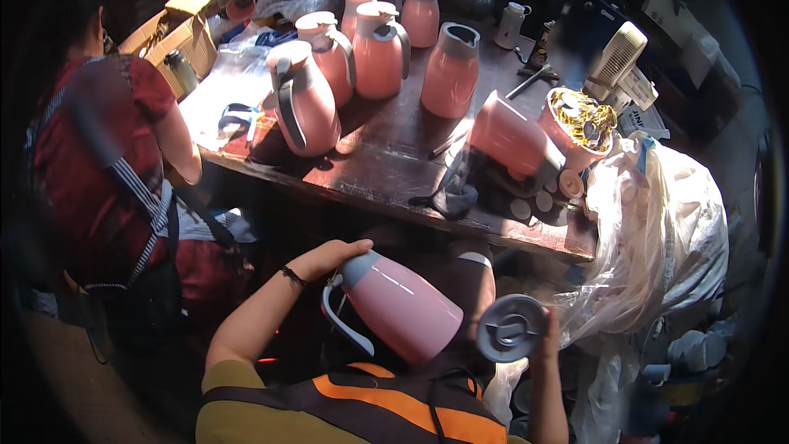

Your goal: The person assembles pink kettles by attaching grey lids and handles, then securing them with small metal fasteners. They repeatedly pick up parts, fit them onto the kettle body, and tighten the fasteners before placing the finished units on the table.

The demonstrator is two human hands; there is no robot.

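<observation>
Jug [403,306], pink, lies tilted across my lap, my left hand [329,256] clasping its grey top to steady it, while my right hand [549,337] grips the grey lid [509,329] beside its base.

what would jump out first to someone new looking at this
The pink jug lying tilted in the lap, the left hand on its grey top and the right hand holding a round grey base cap. Behind it, a row of pink jugs stands on the dark table, with a person in red at left.
</observation>
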